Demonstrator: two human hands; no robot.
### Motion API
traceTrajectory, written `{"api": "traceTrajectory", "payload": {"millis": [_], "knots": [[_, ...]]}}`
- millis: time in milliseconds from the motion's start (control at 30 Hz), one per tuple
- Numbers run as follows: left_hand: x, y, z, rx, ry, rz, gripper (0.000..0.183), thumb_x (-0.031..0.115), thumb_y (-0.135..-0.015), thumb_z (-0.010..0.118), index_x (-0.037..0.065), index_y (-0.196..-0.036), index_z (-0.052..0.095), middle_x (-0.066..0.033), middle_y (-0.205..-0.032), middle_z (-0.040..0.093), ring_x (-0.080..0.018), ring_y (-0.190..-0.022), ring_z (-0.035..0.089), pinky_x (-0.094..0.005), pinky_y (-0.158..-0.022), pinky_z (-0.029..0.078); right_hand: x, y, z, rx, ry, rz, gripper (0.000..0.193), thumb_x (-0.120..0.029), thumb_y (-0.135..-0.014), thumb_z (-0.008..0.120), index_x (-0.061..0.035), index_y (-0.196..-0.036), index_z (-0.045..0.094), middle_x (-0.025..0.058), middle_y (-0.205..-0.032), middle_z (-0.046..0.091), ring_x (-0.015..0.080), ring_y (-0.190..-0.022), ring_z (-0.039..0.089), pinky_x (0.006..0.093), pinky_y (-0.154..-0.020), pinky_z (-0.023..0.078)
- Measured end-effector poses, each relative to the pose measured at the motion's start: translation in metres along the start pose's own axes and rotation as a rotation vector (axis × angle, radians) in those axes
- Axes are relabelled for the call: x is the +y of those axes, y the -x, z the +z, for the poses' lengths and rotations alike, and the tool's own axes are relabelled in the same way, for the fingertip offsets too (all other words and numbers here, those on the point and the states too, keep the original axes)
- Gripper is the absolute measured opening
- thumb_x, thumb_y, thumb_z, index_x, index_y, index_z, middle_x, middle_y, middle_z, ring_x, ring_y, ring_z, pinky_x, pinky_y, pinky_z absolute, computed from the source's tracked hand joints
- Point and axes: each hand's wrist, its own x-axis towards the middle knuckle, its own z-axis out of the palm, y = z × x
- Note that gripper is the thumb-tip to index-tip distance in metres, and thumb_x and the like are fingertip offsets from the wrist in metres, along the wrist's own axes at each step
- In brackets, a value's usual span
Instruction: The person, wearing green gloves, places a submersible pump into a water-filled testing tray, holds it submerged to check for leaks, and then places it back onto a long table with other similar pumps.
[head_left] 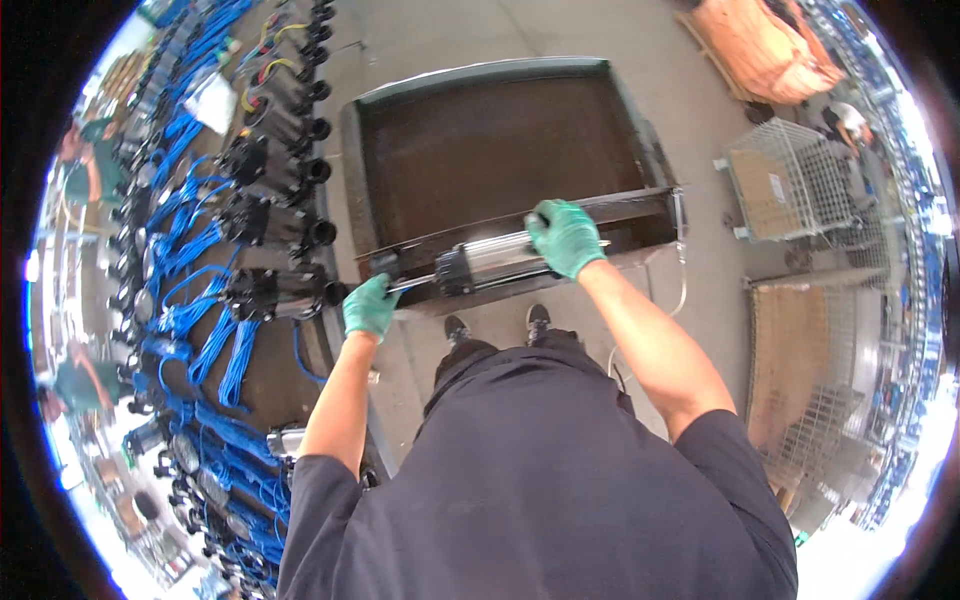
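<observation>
Over the near edge of a dark shallow metal tank point(480, 70) lies a silver cylinder point(497, 252) with a black ribbed end point(455, 272), resembling a pump body. My right hand point(566, 238), in a green glove, is closed around the cylinder's right part. From the black end a thin metal rod point(412, 284) sticks out to the left. My left hand point(371, 306), also gloved in green, has its fingers wrapped around the rod's far end. A small black block point(385, 263) sits on the tank's edge just beyond that hand. Both palms are hidden.
On my left stands a long row of black pump units point(275, 222) with bundled blue cables point(205, 325). Wire mesh cages point(795, 180) and a wooden panel point(800, 350) stand to the right. A pale hose point(684, 265) hangs by the tank's right corner. Other people are at far left.
</observation>
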Motion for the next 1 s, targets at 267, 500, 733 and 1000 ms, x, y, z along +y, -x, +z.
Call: {"api": "traceTrajectory", "payload": {"millis": [267, 500, 733, 1000], "knots": [[0.005, 0.046, -0.009, 0.138, 0.361, -0.297, 0.049, 0.023, -0.085, 0.084, 0.006, -0.124, 0.060, -0.0111, -0.108, 0.071, -0.0239, -0.094, 0.067, -0.0363, -0.089, 0.052, 0.151, 0.043, -0.048, 0.686, 0.005, 0.158, 0.027, -0.024, -0.093, 0.065, -0.0010, -0.106, 0.069, 0.0217, -0.106, 0.069, 0.0420, -0.102, 0.064, 0.0502, -0.093, 0.051], [0.004, 0.075, 0.009, 0.188, 0.620, -0.390, 0.035, 0.011, -0.097, 0.072, 0.007, -0.130, 0.058, -0.0027, -0.102, 0.064, -0.0119, -0.088, 0.059, -0.0281, -0.079, 0.052, 0.294, 0.071, -0.057, 0.198, -0.551, 0.980, 0.046, -0.037, -0.094, 0.068, 0.0003, -0.120, 0.058, 0.0162, -0.087, 0.067, 0.0311, -0.070, 0.065, 0.0492, -0.063, 0.056], [0.142, 0.045, -0.058, 0.154, 0.898, -0.258, 0.037, 0.010, -0.098, 0.070, 0.008, -0.133, 0.059, -0.0031, -0.106, 0.065, -0.0107, -0.092, 0.059, -0.0272, -0.085, 0.051, 0.136, 0.067, -0.076, 0.101, -1.282, 0.533, 0.014, -0.025, -0.102, 0.063, -0.0130, -0.108, 0.058, 0.0035, -0.081, 0.063, 0.0168, -0.059, 0.059, 0.0322, -0.054, 0.055], [0.257, 0.006, -0.084, 0.121, 1.280, 0.008, 0.046, 0.025, -0.105, 0.062, 0.007, -0.145, 0.047, -0.0088, -0.124, 0.063, -0.0155, -0.105, 0.064, -0.0308, -0.090, 0.054, -0.021, 0.099, 0.008, -0.220, -0.699, -0.100, 0.028, -0.005, -0.093, 0.070, -0.0051, -0.119, 0.059, 0.0087, -0.098, 0.069, 0.0204, -0.085, 0.068, 0.0347, -0.075, 0.056]]}}
